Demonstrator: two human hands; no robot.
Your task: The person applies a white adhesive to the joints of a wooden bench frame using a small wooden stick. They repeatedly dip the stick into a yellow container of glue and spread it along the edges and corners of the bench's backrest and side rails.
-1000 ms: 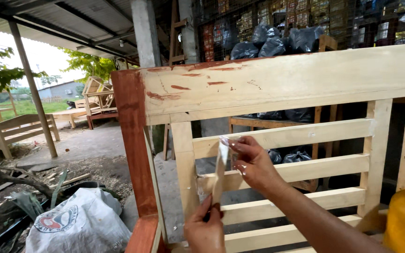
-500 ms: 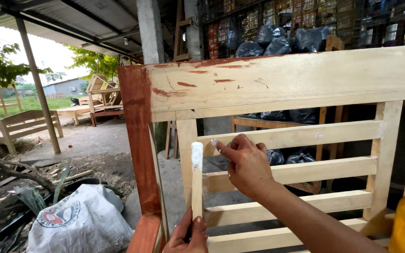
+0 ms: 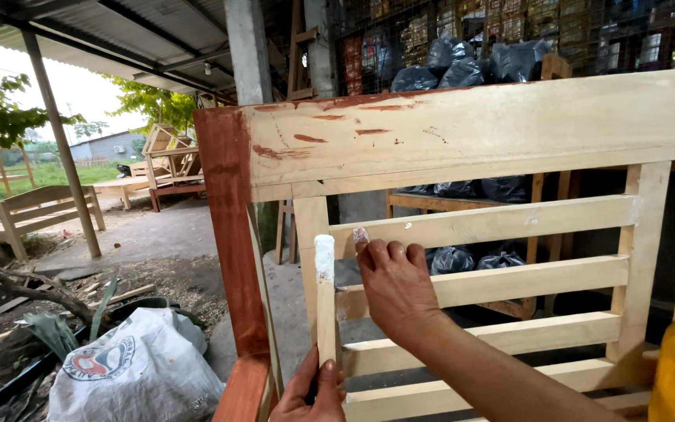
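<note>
Head camera: the left hand sits at the bottom edge of the picture, its fingers wrapped around the lower end of a flat wooden stick that stands upright with a dab of white filler at its top. The stick rises just in front of the pale upright post of a wooden slatted frame. The right hand reaches in from the lower right, fingers curled loosely and empty, with a fingertip smeared with white paste pressed against the top slat near its left end. A reddish-brown stained post forms the frame's left side. A white sack lies on the ground at lower left.
</note>
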